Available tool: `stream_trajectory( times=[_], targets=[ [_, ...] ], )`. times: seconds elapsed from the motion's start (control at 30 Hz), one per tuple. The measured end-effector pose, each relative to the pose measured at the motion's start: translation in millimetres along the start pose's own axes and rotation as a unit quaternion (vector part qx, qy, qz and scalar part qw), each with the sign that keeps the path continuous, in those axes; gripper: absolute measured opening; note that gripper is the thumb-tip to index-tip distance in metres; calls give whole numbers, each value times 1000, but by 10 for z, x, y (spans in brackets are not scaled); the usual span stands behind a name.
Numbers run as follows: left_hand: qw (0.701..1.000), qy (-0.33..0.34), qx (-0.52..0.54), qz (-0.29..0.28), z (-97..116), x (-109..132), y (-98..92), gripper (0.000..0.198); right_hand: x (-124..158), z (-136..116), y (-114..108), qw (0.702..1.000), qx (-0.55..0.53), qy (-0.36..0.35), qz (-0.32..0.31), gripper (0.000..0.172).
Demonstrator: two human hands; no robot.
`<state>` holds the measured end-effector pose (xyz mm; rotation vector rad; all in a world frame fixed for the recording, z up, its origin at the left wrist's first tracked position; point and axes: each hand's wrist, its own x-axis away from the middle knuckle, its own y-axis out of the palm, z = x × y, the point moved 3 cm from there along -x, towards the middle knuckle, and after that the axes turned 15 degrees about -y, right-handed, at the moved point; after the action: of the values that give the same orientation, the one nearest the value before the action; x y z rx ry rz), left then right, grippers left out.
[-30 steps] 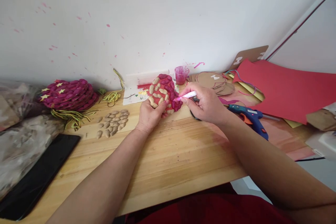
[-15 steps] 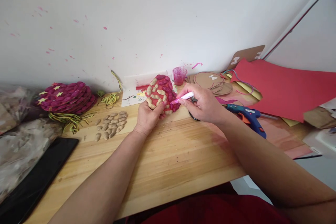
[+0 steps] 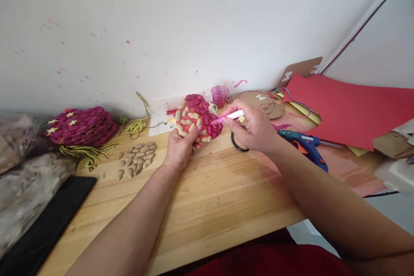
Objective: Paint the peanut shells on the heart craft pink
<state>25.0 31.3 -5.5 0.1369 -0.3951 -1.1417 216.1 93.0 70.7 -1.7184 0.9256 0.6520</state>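
Note:
My left hand [image 3: 181, 145] grips the lower left edge of a red peanut-covered piece [image 3: 197, 117], thumb on its front, holding it tilted up above the table. Peanuts along its top and right side are coated in magenta paint; those on the left and bottom are bare tan. Between the thumb and fingers of my right hand [image 3: 250, 127] is a white-handled paintbrush [image 3: 234, 114]. Its pink-stained tip is at the painted peanuts on the right side. Just behind stands a clear cup [image 3: 219, 96] stained with magenta paint.
Loose peanuts [image 3: 137, 157] lie on the wooden table [image 3: 200, 207] at left, near a stack of magenta pieces [image 3: 84, 127] with stars and yellow-green cord [image 3: 136, 126]. A black tablet-like slab [image 3: 51, 220] is nearer. Rightward are cardboard shapes [image 3: 255, 100], a blue glue gun [image 3: 305, 144] and red sheet [image 3: 349, 105].
The peanut-covered piece has shifted slightly left and turned in my left hand. My right hand has moved a little to the right with the brush, uncovering more of a black ring-shaped thing beneath.

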Motion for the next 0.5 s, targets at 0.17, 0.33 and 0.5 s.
stream_trajectory(
  times=[0.17, 0.33, 0.5],
  targets=[
    [998, -28, 55, -25, -19, -18, -8, 42, 8, 34, -51, 995, -54, 38, 74, 12],
    [996, -39, 65, -39, -33, -6, 6, 40, 38, 31, -42, 991, -73, 56, 99, 19],
    [997, -34, 58, -39, -36, -6, 23, 39, 6, -21, -29, 998, -32, 15, 54, 5]
  ],
)
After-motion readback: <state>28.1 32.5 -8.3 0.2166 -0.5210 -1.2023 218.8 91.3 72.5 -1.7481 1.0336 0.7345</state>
